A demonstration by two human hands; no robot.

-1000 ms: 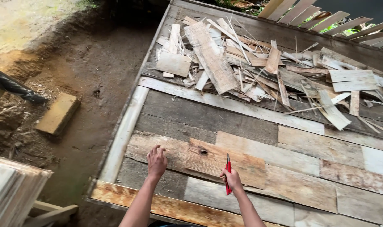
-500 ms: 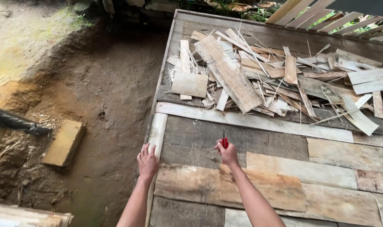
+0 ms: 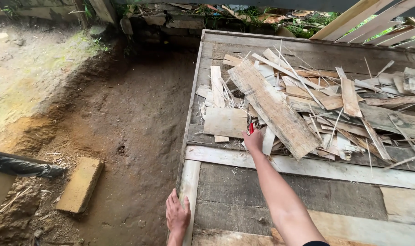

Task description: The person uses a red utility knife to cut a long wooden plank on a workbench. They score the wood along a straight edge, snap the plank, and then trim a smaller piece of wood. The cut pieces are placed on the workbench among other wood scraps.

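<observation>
Bare dirt borders our plank platform (image 3: 307, 200). Our right hand (image 3: 253, 140), closed around a red pencil (image 3: 251, 129), reaches at twelve o'clock toward light, splintery scrap boards (image 3: 275, 107), best gripped mid-length; our left hand (image 3: 177, 214) lies flat on the platform's edge.

Outdoor site, even daylight. Bare brown dirt ground (image 3: 125, 132), paler and sandy toward the upper left. Rough stone footing (image 3: 171, 20) along the top edge, with green weeds and dead leaves behind it. Yellowish rectangular block (image 3: 80, 184) lies flat in the dirt at lower left, black plastic sheet (image 3: 21, 166) near it. Slanted pale wooden slats (image 3: 376, 23) at upper right.
</observation>
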